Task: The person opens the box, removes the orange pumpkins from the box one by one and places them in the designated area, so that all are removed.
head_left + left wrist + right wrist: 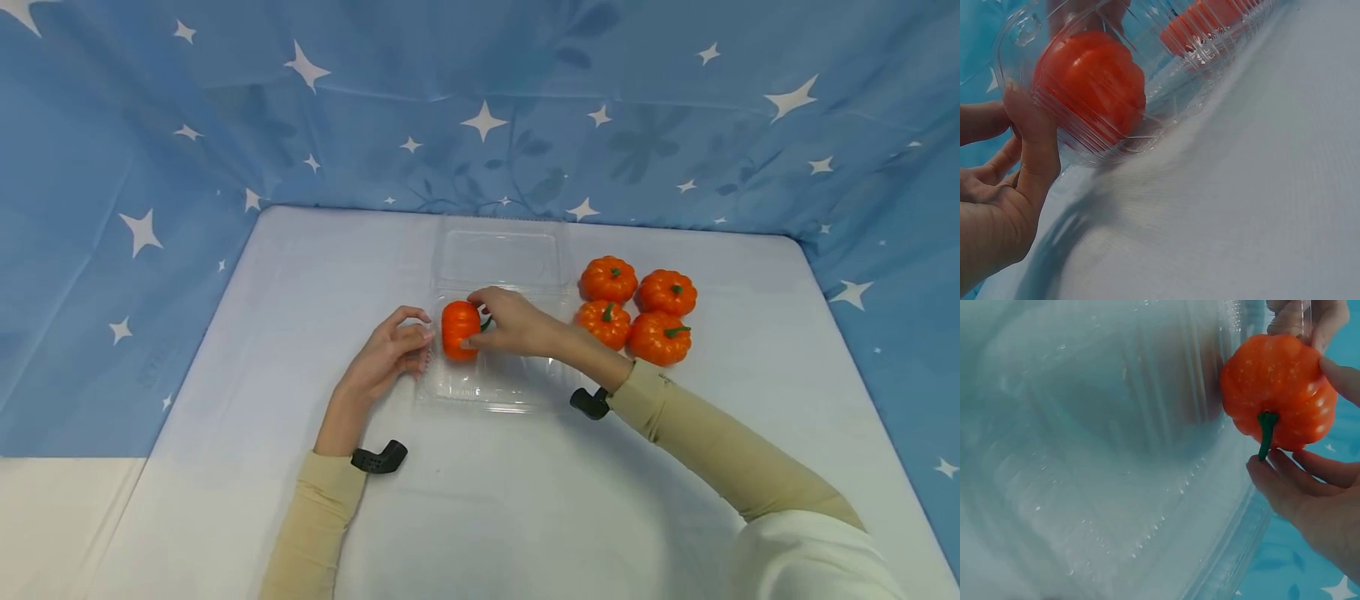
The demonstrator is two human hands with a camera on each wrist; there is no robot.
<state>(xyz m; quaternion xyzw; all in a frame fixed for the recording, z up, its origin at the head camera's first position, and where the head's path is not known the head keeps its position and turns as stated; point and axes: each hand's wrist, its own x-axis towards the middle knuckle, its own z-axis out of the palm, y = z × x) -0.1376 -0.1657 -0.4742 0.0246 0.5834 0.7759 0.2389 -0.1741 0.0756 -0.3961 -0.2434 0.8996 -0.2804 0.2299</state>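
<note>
The clear plastic clamshell box (498,367) lies open in the middle of the white table (525,500), its lid (498,257) folded flat toward the blue starred backdrop (480,100).

The right hand (513,321) reaches in over the box's tray and grips a small orange pumpkin (460,329) between thumb and curled fingers. The pumpkin lies on its side in the tray's left end — close against the left wall — with its green stem (1265,432) pointing back toward the right palm. In the right wrist view the fingers (1285,487) curve around the pumpkin's stem side.

The left hand (390,354) sits just outside the box's left edge, fingers curled. The left wrist view shows its thumb (1038,140) pressed on the ribbed outer wall at the corner where the pumpkin rests; whether the other fingers pinch the rim, I cannot tell.

To the right of the pumpkin the rest of the tray floor (1104,487) is bare — clear ribbed plastic out to the right wall.

Just beyond the box's right edge, four more pumpkins (636,310) sit clustered upright, touching one another. The right forearm (720,442) crosses the tray's right edge just in front of them.
</note>
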